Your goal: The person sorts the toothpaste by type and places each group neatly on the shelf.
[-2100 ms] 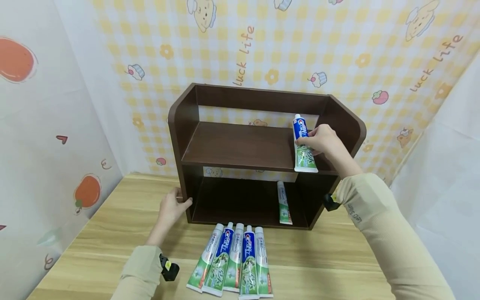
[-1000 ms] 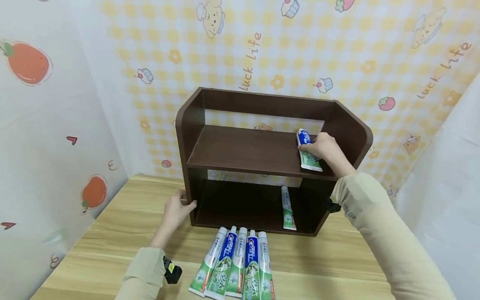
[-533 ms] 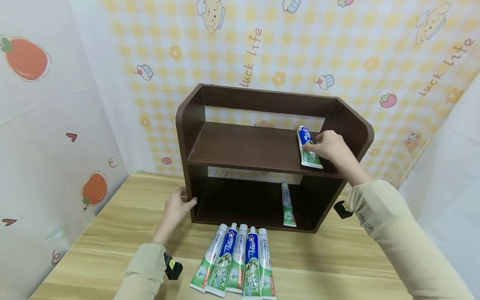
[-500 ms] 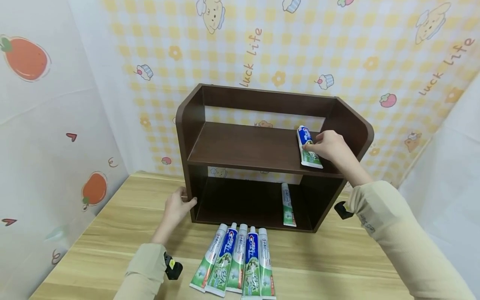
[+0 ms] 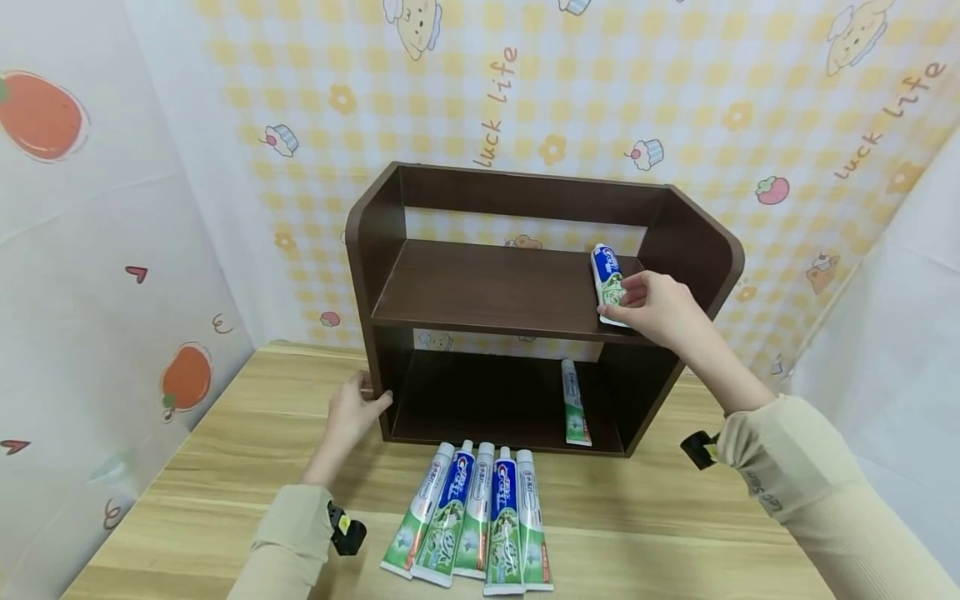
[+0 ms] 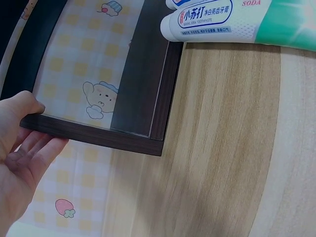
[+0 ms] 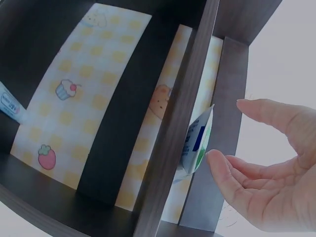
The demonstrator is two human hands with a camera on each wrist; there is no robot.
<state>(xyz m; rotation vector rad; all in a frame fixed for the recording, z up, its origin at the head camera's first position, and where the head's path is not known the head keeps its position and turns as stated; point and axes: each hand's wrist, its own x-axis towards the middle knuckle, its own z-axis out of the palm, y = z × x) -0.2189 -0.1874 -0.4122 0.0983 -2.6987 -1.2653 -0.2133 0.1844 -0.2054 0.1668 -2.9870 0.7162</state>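
A dark brown two-tier shelf (image 5: 480, 327) stands on the table. My left hand (image 5: 352, 417) grips its left side panel, thumb inside and fingers outside; the left wrist view shows this hand (image 6: 22, 148) on the panel. On the upper shelf, toward the right, lies a blue and green toothpaste tube (image 5: 606, 265), cap toward the back. My right hand (image 5: 663, 310) is over its near end. In the right wrist view the hand (image 7: 266, 173) has thumb and fingers spread apart beside the tube (image 7: 195, 143); whether a fingertip touches it I cannot tell.
A white and green toothpaste tube (image 5: 573, 404) lies on the lower shelf at the right. Several more tubes (image 5: 474, 517) are fanned out on the wooden table (image 5: 637, 533) before the shelf. A patterned cloth (image 5: 555, 100) hangs behind.
My right hand has lowered the blue and green toothpaste tube onto the upper shelf, then loosened its fingers and drawn back toward the near end. The left hand keeps its grip on the shelf.
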